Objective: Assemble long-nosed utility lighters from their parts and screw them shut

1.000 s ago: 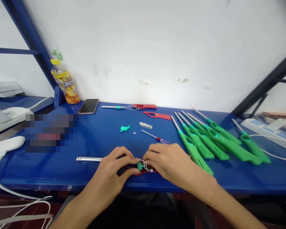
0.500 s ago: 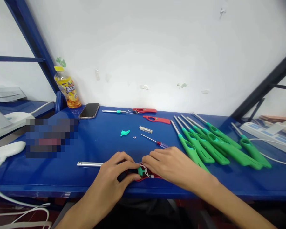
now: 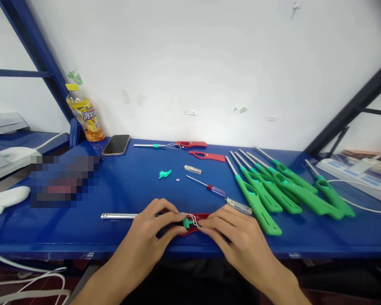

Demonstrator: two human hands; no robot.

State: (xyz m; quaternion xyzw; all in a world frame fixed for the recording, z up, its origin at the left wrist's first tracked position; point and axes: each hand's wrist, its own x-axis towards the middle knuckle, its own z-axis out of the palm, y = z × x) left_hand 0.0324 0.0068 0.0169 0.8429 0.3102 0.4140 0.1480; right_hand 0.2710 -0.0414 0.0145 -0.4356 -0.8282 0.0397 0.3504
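Note:
An opened stick lighter lies at the front of the table, its metal tube [image 3: 119, 216] pointing left. Its red half-shell [image 3: 193, 232] holds a green trigger [image 3: 186, 222] and looped white wires [image 3: 194, 219]. My left hand [image 3: 157, 226] is closed around the front of the shell, thumb and fingers on either side of the trigger. With fingertips pinched together, my right hand [image 3: 233, 231] grips the wires' right end inside the shell; the very tip is hidden. Just beyond it lies a clear fuel tank [image 3: 238, 206].
A screwdriver [image 3: 216, 189], another clear tank [image 3: 192, 169] and a loose green trigger [image 3: 165, 173] lie farther back. Behind are red lighter parts [image 3: 207, 156]. Several green stick lighters [image 3: 266, 195] lie right. A phone [image 3: 116, 145] and drink bottle [image 3: 86, 116] stand back left.
My right hand has turned and drawn back toward me, its fingertips now at the wire end. This uncovers the screwdriver handle and the nearer clear tank. My left hand keeps its hold.

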